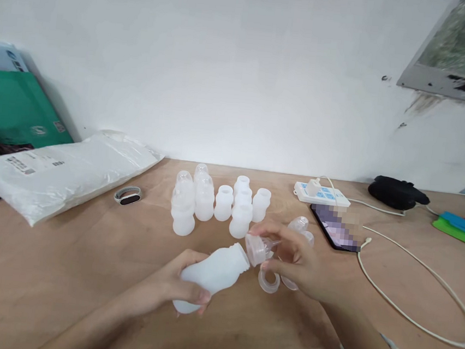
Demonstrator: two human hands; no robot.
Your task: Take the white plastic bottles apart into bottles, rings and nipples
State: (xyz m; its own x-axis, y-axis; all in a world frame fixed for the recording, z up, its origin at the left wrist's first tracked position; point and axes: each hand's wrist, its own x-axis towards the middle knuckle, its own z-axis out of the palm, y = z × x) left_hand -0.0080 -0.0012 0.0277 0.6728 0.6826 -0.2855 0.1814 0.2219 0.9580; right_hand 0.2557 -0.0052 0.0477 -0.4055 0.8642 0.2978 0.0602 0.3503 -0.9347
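Note:
My left hand (pixel 189 285) is wrapped round a white baby bottle (pixel 217 269), tilted with its open neck up to the right. Between the fingers of my right hand (pixel 294 257) is a clear bottle nipple with its collar (pixel 255 249), held right at the bottle's mouth; whether the two touch I cannot tell. Just below that hand a loose clear ring (pixel 269 280) lies on the table, and clear domed caps (pixel 298 223) are partly hidden behind it. Farther back stand several open white bottles (pixel 241 219) and, to their left, several with clear caps (pixel 183 213).
A white plastic package (pixel 68 169) lies at the left, near a fitness band (pixel 128 195). To the right are a phone (pixel 334 228), a power strip (pixel 321 194), a white cable (pixel 420 269), a black pouch (pixel 397 192) and coloured sheets (pixel 464 227). A wall (pixel 242 76) rises behind the table.

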